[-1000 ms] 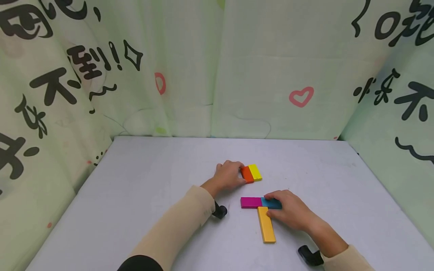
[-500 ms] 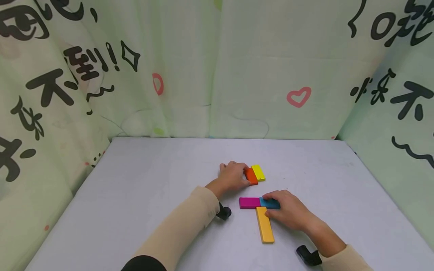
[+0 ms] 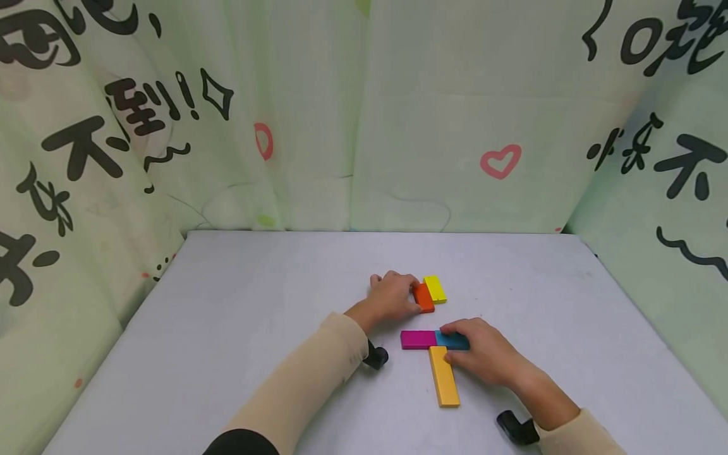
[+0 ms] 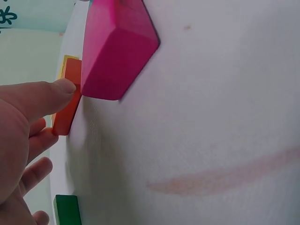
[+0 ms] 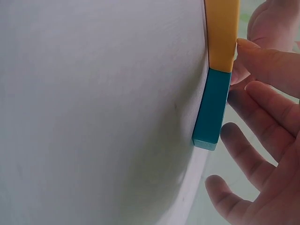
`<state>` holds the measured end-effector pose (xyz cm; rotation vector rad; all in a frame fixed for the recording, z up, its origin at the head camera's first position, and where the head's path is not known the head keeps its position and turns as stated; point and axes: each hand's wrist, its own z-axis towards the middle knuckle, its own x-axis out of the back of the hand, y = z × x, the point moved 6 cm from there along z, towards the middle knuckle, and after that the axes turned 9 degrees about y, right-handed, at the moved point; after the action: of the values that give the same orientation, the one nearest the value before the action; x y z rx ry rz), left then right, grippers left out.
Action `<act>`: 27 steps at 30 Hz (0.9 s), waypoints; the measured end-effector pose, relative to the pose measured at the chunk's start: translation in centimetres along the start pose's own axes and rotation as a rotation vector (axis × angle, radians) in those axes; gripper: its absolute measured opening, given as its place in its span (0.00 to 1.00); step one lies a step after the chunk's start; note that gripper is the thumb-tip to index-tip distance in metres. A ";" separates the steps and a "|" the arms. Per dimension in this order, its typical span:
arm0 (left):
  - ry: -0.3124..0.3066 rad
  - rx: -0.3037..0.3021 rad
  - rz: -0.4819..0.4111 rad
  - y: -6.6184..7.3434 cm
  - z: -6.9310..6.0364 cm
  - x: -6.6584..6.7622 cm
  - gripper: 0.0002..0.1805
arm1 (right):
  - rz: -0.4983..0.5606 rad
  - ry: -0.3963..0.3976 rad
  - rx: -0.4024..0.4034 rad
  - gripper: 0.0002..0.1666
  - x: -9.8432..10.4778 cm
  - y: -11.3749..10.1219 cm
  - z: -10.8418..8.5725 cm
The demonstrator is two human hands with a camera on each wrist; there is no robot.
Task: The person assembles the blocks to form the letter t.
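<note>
White tabletop (image 3: pixel 256 303) meets a lettered curtain (image 3: pixel 421 158), and from my distant seat I see coloured blocks lying flat. The left hand (image 3: pixel 392 296) pinches the orange block (image 3: pixel 425 300), touching the yellow block (image 3: pixel 435 289), a side grip I judge good for steering. The right hand (image 3: pixel 483 351) clasps the blue block (image 3: pixel 452 341) between the magenta block (image 3: pixel 418 340) and its own palm, likely steadying the amber block (image 3: pixel 445 379) joint.

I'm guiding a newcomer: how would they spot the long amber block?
In the head view, on the white table, three blocks form a T. Its stem is the long amber block, plainly longer than the magenta block and blue block.
</note>
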<state>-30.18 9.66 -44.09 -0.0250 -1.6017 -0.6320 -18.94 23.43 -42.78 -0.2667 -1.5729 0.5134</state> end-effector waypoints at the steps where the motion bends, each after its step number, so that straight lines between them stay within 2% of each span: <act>1: -0.003 -0.003 0.001 0.0 0.0 0.0 0.28 | -0.001 0.001 -0.001 0.30 0.0 0.0 0.0; 27: -0.042 -0.056 0.026 1.1 -0.8 -0.3 0.27 | 0.004 0.000 -0.007 0.29 0.0 0.1 -0.1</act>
<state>-29.00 10.35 -43.95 -0.1006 -1.6215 -0.6594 -18.85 23.50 -42.83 -0.2752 -1.5746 0.5119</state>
